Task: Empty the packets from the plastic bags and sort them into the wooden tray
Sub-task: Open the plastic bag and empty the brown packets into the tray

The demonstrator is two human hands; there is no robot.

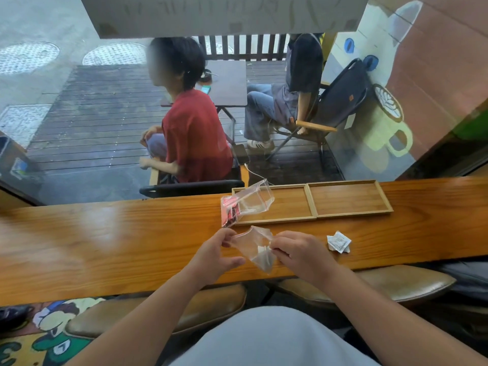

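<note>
A clear zip bag (pixel 254 248) with white packets inside is held over the wooden counter between both hands. My left hand (pixel 215 253) pinches its left top edge, and my right hand (pixel 299 253) pinches its right side. A second clear bag (pixel 247 203) holding red packets lies partly on the left end of the wooden tray (pixel 351 198). The tray has two compartments, both bare apart from that bag. Two or three white packets (pixel 338 242) lie on the counter to the right of my right hand.
The wooden counter (pixel 105 239) runs along a window. Outside, two people sit on a deck with a small table. Padded stools (pixel 396 283) stand under the counter's near edge.
</note>
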